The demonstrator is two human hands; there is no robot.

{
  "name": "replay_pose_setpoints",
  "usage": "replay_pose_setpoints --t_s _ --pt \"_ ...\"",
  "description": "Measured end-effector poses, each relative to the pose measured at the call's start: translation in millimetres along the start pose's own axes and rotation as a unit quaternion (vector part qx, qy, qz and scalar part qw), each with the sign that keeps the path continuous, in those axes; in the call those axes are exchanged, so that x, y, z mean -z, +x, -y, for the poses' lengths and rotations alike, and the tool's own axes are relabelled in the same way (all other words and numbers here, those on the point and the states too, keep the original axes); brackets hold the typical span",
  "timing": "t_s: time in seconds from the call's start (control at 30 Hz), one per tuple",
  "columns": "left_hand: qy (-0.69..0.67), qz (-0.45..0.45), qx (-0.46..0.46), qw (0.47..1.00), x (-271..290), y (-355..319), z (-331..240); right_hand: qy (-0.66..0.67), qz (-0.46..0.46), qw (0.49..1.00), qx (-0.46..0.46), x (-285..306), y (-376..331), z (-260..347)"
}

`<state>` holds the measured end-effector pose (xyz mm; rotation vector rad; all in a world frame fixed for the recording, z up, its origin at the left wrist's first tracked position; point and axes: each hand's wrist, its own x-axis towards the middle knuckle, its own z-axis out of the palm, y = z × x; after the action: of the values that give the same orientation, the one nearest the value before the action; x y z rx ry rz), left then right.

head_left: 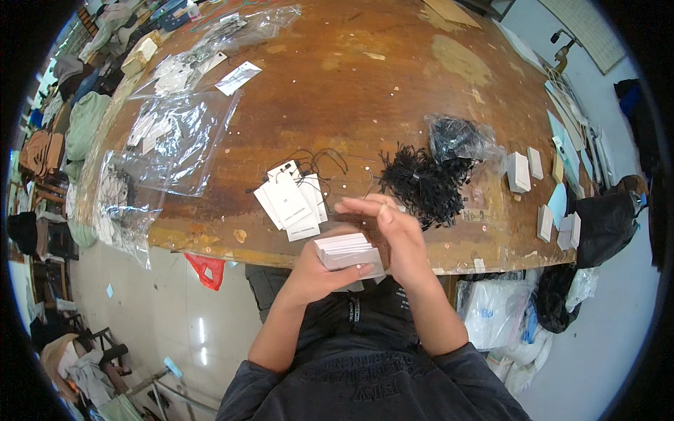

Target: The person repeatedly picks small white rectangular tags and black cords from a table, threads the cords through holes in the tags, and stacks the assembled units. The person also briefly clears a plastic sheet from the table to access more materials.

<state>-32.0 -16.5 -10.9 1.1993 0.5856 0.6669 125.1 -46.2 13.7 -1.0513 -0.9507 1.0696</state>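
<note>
A thick stack of white hang tags (346, 250) is gripped in my left hand (316, 270), thumb across its near face, at the table's front edge. Just above and to the right of the stack, my right hand (397, 235) has its fingers stretched out leftward, with nothing visible in it. Past my left hand lies a loose pile of white tags (282, 200) with black cords. A bundle of black tag strings (421, 184) lies beyond my right hand, against a clear bag of more black strings (460, 138).
Small white tag stacks (518, 172) stand on the right of the wooden table (337, 91). Clear plastic bags (186, 140) with tags cover its left side. A red bag (206, 269) hangs below the front edge. Piled garments (88, 123) sit at far left.
</note>
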Motion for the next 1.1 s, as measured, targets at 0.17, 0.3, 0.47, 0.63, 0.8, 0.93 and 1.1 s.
replay_pose_setpoints --t_s 0.17,0.3,0.47,0.63,0.8,0.93,1.1 --pt "-0.049 0.003 -0.033 0.998 1.5 -4.5 5.7 0.218 -0.138 0.965 0.036 24.2 23.3 17.6" --pt "-0.019 -0.019 -0.086 0.996 7.0 1.0 9.2 0.269 -0.173 0.942 0.097 38.5 36.3 19.8" --pt "-0.064 -0.068 -0.096 0.991 5.5 3.9 15.1 0.273 -0.175 0.936 0.138 37.6 35.7 29.3" --pt "-0.288 -0.133 -0.096 0.943 10.9 7.0 11.3 0.086 -0.102 0.984 0.116 22.3 19.6 27.5" --pt "-0.134 -0.238 -0.078 0.959 5.0 9.2 9.5 -0.233 0.012 0.969 0.084 -4.0 3.4 0.6" --pt "-0.210 -0.285 -0.119 0.927 0.5 10.6 9.4 -0.224 0.031 0.974 0.033 -17.9 -6.5 -7.2" --pt "-0.064 -0.314 -0.136 0.937 -4.5 10.4 6.5 -0.254 -0.065 0.957 0.120 -16.4 -3.8 -5.8"
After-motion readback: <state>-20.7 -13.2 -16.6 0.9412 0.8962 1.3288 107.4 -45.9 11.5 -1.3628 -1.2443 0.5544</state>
